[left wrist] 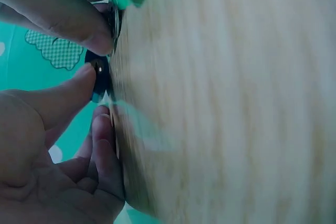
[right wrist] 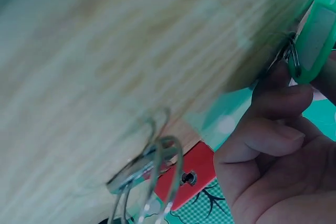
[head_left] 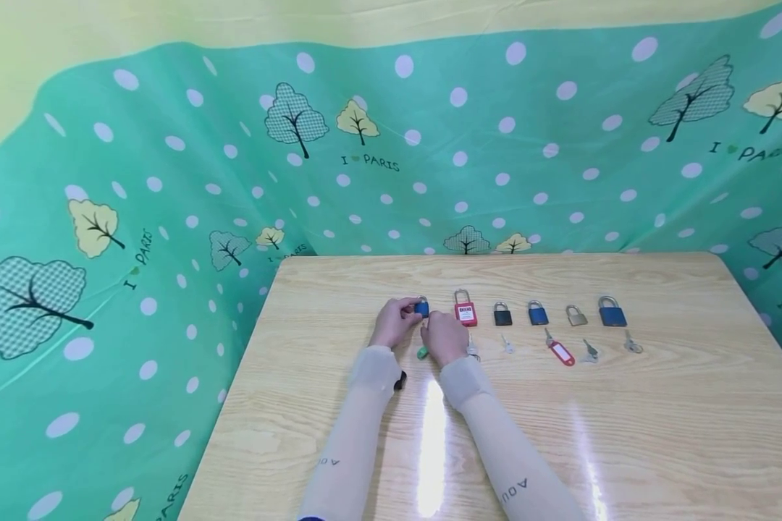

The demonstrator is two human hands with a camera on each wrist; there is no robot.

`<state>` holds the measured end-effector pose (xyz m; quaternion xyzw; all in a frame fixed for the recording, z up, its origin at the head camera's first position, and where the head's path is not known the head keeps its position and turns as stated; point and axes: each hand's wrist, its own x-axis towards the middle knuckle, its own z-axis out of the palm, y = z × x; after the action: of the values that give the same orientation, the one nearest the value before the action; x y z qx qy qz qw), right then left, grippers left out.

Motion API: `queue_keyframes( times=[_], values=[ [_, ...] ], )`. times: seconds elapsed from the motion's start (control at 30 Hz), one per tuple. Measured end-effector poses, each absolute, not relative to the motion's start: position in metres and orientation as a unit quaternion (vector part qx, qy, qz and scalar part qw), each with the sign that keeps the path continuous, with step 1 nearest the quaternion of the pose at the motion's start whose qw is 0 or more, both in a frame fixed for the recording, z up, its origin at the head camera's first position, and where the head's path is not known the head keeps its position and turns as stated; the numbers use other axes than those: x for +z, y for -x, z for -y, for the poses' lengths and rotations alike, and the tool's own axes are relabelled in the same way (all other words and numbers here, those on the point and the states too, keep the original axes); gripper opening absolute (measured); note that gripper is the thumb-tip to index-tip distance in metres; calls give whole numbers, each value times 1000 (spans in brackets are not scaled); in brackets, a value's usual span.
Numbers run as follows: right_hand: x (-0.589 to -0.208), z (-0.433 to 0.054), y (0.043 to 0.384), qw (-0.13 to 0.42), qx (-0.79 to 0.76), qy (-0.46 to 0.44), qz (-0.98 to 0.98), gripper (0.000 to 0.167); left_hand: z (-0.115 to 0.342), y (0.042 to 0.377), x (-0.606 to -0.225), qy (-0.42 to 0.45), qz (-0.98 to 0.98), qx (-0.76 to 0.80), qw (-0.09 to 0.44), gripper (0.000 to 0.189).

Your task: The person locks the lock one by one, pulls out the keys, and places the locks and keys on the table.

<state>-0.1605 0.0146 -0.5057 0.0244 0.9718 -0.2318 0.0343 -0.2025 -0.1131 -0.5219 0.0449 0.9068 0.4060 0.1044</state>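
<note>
My left hand (head_left: 394,323) holds a small blue padlock (head_left: 421,307) at the left end of a row of padlocks. In the left wrist view its thumb presses the padlock (left wrist: 100,74) beside the keyhole, and the padlock's far side is hidden. Close against the keyhole end, my right hand (head_left: 446,336) pinches a key, mostly covered by the fingers. From the key's ring (right wrist: 295,56) hangs a green key tag (right wrist: 317,38), which also shows below the hands as a green spot (head_left: 422,352).
To the right stand a red padlock (head_left: 465,313), a black one (head_left: 502,314), a blue one (head_left: 537,313), a small silver one (head_left: 576,315) and a larger blue one (head_left: 612,312). Keys lie before them, one with a red tag (head_left: 562,354). A patterned curtain hangs behind the table (head_left: 691,420).
</note>
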Motion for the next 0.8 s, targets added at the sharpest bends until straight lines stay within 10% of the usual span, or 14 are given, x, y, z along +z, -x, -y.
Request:
queue_keyframes(
  times=[0.8],
  values=[
    [-456,-110,98,43,-356,-43,-933,20,121,169,-515,-49,-891,424,153,75]
  ],
)
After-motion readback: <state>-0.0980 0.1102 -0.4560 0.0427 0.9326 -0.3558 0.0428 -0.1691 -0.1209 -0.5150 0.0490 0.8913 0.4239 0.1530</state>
